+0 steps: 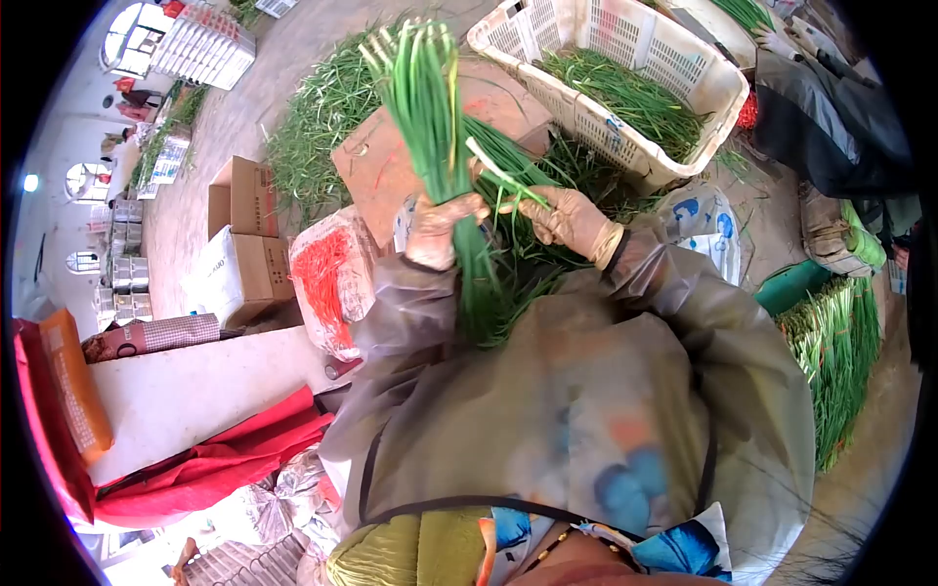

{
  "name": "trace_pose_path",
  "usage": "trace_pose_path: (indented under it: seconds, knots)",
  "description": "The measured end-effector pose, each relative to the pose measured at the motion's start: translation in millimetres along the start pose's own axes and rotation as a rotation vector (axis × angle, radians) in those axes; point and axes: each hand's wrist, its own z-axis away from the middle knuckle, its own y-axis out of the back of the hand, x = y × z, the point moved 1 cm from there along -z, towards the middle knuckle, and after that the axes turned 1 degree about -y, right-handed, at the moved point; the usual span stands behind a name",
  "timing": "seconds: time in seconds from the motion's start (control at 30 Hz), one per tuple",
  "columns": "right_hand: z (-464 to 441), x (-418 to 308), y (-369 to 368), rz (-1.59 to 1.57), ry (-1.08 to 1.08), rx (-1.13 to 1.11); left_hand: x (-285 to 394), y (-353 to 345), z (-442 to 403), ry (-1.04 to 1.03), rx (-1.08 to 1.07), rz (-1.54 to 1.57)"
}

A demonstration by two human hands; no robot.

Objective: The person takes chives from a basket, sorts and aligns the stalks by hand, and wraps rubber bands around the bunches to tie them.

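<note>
My left hand [440, 230], in a thin translucent glove, is wrapped round a bunch of green onions [430, 117]. The bunch stands nearly upright, pale root ends at the top and green leaves hanging below the fist. Just to the right, my right hand [578, 225], gloved too, pinches a small stalk of green onion [498, 171] between thumb and fingers. Beyond my hands lies a flat reddish-brown board [366, 161], with more green onions [508, 146] at its right side, partly hidden by my hands.
A white plastic crate [645, 49] holding greens stands at the upper right. Loose leaves [318, 117] are heaped left of the board. Red ties [327, 283] lie on a package at the left. Tied bundles [840, 361] stand at the right, near another person's dark clothing [821, 127].
</note>
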Motion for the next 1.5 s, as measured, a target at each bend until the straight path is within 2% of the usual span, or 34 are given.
trace_pose_path:
  seconds: [0.07,0.13,0.2,0.23,0.3,0.33,0.37,0.43,0.47,0.57,0.6,0.63,0.7,0.73,0.83,0.87,0.9,0.97,1.0,1.03,1.1,1.13,1.17,1.23,1.3,1.37,1.4,1.43,1.5]
  knots:
    - [-1,4,0,0.024,-0.041,-0.021,-5,-18,-5,0.038,-0.018,0.07]
    - [2,0,7,0.032,-0.082,-0.038,-12,-10,-13,0.075,-0.034,-0.042]
    - [10,-10,18,0.356,-0.036,-0.052,-16,-13,-17,0.071,-0.039,-0.071]
    - [21,-27,23,0.926,0.266,0.101,-19,-13,-19,0.045,0.009,-0.126]
    - [21,-35,37,0.655,0.481,0.374,-22,-17,-20,0.018,0.056,-0.18]
    - [22,-39,41,0.238,0.382,0.382,-22,-19,-19,0.032,0.089,-0.155]
    - [25,-56,33,0.243,0.405,0.485,-24,-22,-18,0.049,0.121,-0.131]
    - [14,-51,27,0.563,0.459,0.473,-27,-31,-16,0.04,0.111,-0.17]
    - [12,-50,21,0.67,0.377,0.376,-31,-32,-17,0.026,0.067,-0.188]
    - [6,-39,10,0.743,0.325,0.37,-35,-30,-16,-0.015,0.032,-0.254]
    - [7,-43,8,0.88,0.359,0.398,-32,-30,-13,-0.002,0.074,-0.259]
    - [6,-41,11,0.881,0.356,0.395,-29,-30,-10,0.013,0.118,-0.263]
    - [4,-34,24,1.307,0.535,0.459,-18,-32,-6,0.093,0.134,-0.268]
    - [4,-30,33,1.322,0.541,0.467,-13,-30,-4,0.093,0.111,-0.268]
    - [13,-29,60,1.117,0.371,0.604,0,-25,4,0.107,0.061,-0.236]
    - [16,-29,71,1.009,0.251,0.615,6,-22,5,0.145,-0.014,-0.228]
    - [18,-25,78,0.91,0.338,0.682,9,-13,5,0.182,-0.1,-0.235]
    - [12,-25,90,0.01,0.385,0.529,17,-7,8,0.23,-0.21,-0.273]
    - [19,-51,77,-0.356,0.2,0.579,22,-12,11,0.219,-0.25,-0.255]
    - [23,-65,82,-0.447,0.13,0.478,23,-6,10,0.268,-0.296,-0.323]
    - [30,-88,72,-0.424,0.214,0.466,27,1,12,0.358,-0.395,-0.369]
    - [29,-96,65,-0.379,0.248,0.44,29,-3,15,0.377,-0.371,-0.41]
    - [24,-102,60,-0.409,0.206,0.434,31,-1,17,0.398,-0.388,-0.386]
    - [16,-107,49,-0.216,0.175,0.419,28,5,29,0.429,-0.388,-0.369]
    - [10,-97,45,-0.187,0.22,0.273,26,10,41,0.475,-0.457,-0.42]
    - [5,-89,29,0.015,0.181,0.328,24,12,49,0.525,-0.413,-0.298]
    - [0,-80,22,-0.039,0.284,0.231,18,13,49,0.556,-0.463,-0.249]
    - [-6,-72,15,0.015,0.265,0.19,13,12,50,0.585,-0.511,-0.199]
    - [-7,-72,9,0.091,0.117,0.241,5,-1,53,0.569,-0.434,-0.2]
